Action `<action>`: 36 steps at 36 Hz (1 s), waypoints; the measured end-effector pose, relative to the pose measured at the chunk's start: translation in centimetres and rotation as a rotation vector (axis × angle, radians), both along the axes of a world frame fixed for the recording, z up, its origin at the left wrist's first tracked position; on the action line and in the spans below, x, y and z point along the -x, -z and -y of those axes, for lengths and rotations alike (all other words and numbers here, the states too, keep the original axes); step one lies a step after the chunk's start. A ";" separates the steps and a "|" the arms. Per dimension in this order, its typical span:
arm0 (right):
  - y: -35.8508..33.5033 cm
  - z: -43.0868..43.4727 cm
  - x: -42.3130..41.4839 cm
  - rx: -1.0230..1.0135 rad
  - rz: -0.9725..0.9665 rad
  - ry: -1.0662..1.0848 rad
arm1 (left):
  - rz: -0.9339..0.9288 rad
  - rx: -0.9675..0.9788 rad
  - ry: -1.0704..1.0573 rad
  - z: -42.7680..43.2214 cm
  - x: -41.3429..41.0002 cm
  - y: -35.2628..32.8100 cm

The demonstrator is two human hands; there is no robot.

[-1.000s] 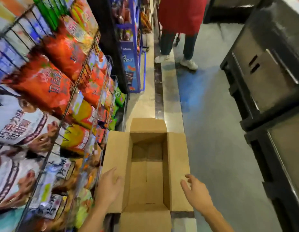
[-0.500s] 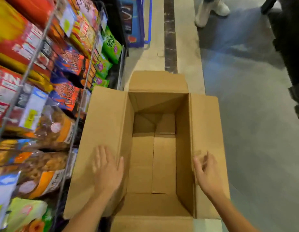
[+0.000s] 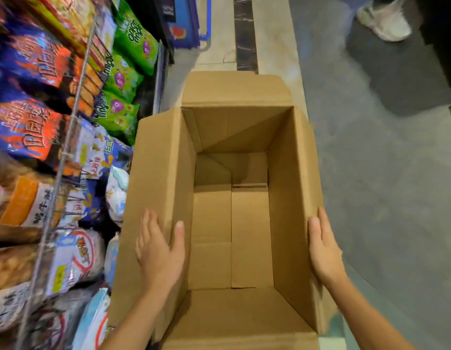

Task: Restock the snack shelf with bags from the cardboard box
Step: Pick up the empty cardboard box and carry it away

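1. head view: the cardboard box [image 3: 244,127] fills the centre of the frame and stands open on the floor [image 3: 383,198], just beside the snack shelf [image 3: 75,117] at the left edge.
2. all four of its flaps are folded outward, and the seamed bottom panels show inside.
3. the left hand [image 3: 158,251], lower left of centre, lies flat on the left flap. its grip is spread, with fingers straight and the thumb reaching to the flap's inner fold.
4. the right hand [image 3: 322,251], lower right, presses flat against the outer edge of the right flap. its grip is unclenched, with fingers straight and close together, curled around nothing.
5. the wire shelf is packed with snacks: green bags [image 3: 133,44] at upper left, blue and orange bags [image 3: 30,127] below them, white bags [image 3: 75,258] at lower left. much of this is motion-blurred.
6. a blue rack [image 3: 186,21] stands at the top centre.
7. a pale shoe [image 3: 383,24] of another person shows at the upper right.
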State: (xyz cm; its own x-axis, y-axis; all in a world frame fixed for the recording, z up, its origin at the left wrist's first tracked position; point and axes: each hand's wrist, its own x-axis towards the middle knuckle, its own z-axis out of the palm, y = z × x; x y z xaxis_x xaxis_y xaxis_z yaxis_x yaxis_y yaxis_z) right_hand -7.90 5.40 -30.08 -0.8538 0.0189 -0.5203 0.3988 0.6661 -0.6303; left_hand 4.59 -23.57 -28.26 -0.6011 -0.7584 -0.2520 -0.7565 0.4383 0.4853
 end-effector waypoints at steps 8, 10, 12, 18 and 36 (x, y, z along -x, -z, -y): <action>1.0 -3.2 1.1 0.318 0.147 0.138 | -0.098 -0.038 0.179 -0.9 -0.1 -1.4; 1.3 -3.3 1.2 0.346 0.150 0.122 | -0.116 -0.023 0.176 -1.4 -0.2 -1.9; 1.7 -3.0 1.1 0.361 0.156 0.101 | -0.133 -0.009 0.184 -1.4 -0.1 -2.2; 1.4 -2.2 0.9 0.415 0.143 0.078 | -0.179 -0.061 0.220 -0.6 -0.8 -1.7; 0.5 -3.9 1.6 0.482 0.273 0.234 | -0.274 -0.269 0.003 -2.7 -0.5 -1.9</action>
